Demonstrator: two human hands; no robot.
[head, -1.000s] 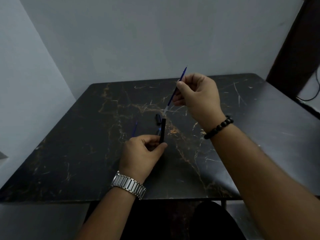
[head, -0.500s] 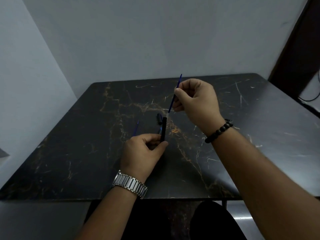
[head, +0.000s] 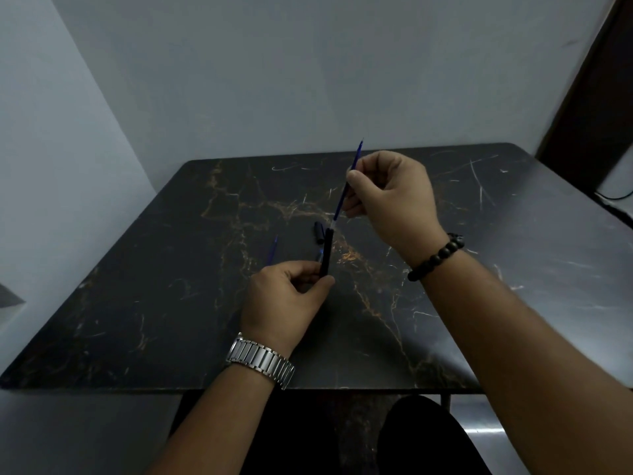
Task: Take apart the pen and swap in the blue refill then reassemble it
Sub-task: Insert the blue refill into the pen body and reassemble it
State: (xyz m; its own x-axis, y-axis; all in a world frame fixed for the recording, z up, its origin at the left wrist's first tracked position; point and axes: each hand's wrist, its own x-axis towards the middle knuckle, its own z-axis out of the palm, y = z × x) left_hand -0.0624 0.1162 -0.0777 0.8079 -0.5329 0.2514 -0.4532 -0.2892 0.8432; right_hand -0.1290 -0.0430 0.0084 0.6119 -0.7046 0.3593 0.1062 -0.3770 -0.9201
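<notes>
Disassembly appears complete and reassembly is under way, judged from how the parts lie. Landmark for all positions is the pen barrel (head: pixel 326 250), a black tube held near upright above the dark marble table (head: pixel 137 303). The left hand (head: pixel 284 299) is closed around the barrel's lower end, thumb and fingers pinching it. The right hand (head: pixel 390 197), above and to the right of the barrel, is closed in a pinch on the blue refill (head: pixel 346 186), gripping it near mid-length. The refill slants down and to the left, its lower clear end meeting the barrel's open top; whether it has entered the bore or only touches the rim cannot be told. Its upper end projects past the right hand. A second thin blue refill (head: pixel 273 250) lies on the table to the left of the barrel, apart from it; this is presumably the one removed, though that cannot be confirmed. A short black pen piece (head: pixel 319 231), likely a cap or tip section, lies on the table just behind the barrel's top. Something bluish shows beside the barrel's lower part, too small to identify. Remaining work, in my judgement: seat the refill fully, then refit the loose black piece.
</notes>
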